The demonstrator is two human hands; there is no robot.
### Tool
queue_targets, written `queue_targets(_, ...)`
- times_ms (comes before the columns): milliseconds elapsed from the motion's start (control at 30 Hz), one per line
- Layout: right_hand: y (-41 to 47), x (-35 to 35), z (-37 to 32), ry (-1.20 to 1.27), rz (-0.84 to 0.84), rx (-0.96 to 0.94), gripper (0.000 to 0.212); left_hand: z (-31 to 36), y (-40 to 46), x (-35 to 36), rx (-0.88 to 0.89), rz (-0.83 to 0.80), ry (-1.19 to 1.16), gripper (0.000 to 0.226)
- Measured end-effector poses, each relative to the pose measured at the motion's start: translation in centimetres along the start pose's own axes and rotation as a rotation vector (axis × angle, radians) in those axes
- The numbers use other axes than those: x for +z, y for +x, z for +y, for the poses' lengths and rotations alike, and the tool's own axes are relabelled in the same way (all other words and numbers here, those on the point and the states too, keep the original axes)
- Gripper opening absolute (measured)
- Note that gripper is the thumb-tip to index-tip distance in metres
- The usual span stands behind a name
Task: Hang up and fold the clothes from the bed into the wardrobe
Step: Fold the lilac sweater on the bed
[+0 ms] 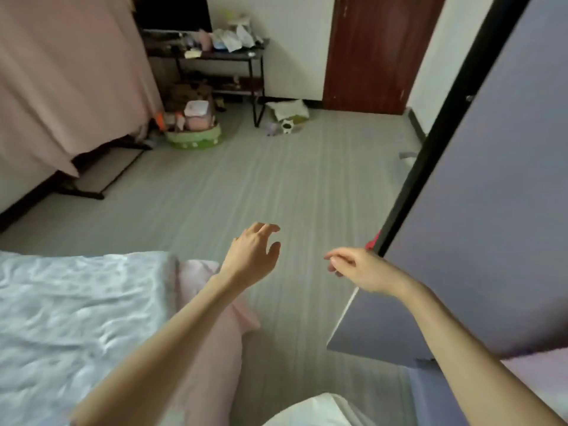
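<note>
Both of our hands hang empty over the grey floor [215, 192] at mid-frame — the left hand [253, 256] with fingers loosely spread and slightly curled, the right hand [358, 267] relaxed with fingers drooping, neither holding anything. We stand between the bed [76, 318], which fills the lower left of the frame, and the wardrobe [491, 210], whose lavender panel and black edge run down the right side.

As we judge it, the step in hand is going back for the next garment. To do it well we should turn fully toward the bed before reaching, take one piece at a time by collar or shoulders so it hangs straight, and keep the forearms clear of the wardrobe panel just beside the right wrist.

The clothes themselves barely show. The bed's visible corner carries only a crumpled white sheet, with a pale pink cover [215, 318] draping over its edge beneath the left forearm; whether that pink fabric is bedding or a garment we cannot tell. A scrap of red cloth [373, 241] peeks out at the wardrobe's edge, just beyond the right hand — too little shows to name it. The frame is motion-blurred.

In the upper part of the frame stand a cluttered black shelf table [221, 53], a green basket [193, 136] and a dark red door [375, 50].
</note>
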State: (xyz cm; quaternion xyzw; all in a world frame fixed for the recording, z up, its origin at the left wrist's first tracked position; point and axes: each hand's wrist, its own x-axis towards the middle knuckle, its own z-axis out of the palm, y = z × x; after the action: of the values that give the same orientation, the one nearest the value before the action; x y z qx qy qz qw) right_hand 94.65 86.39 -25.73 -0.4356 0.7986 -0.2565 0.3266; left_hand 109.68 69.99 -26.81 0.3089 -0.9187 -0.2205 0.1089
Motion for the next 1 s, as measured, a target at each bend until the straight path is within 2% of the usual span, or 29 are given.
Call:
queue_targets(67, 4.2, 2.0, -2.0, -0.047, -0.08, -0.067, 0.028, -3.6, 0.2, -1.1, -0.117, 0.042, 0.004, 0.037)
queue_targets(300, 17.9, 3.5, -9.8, -0.065, -0.024, -0.228, 0.032, -10.8, 5.1, -5.8, -0.389, 0.23, 0.01, 0.036)
queue_targets(467, 27.8, 5.7, -17.9, -0.079, -0.135, -0.333, 0.033, -16.1, 8.2, -10.2, -0.545, 0.333, 0.006, 0.037)
queue_targets(633, 34.2, 9.9, -24.1, -0.145, -0.31, -0.426, 0.032, -22.8, 7.3, -13.7, -0.73, 0.457, -0.011, 0.036)
queue_targets(733, 38.3, 11.8, -27.1, -0.162, -0.367, -0.463, 0.033, -27.1, 7.7, -15.8, -0.799, 0.519, -0.007, 0.037)
queue_targets(1000, 47.1, 13.9, -34.1, -0.192, -0.44, -0.542, 0.034, -34.0, 13.2, -20.9, -0.832, 0.597, 0.017, 0.04)
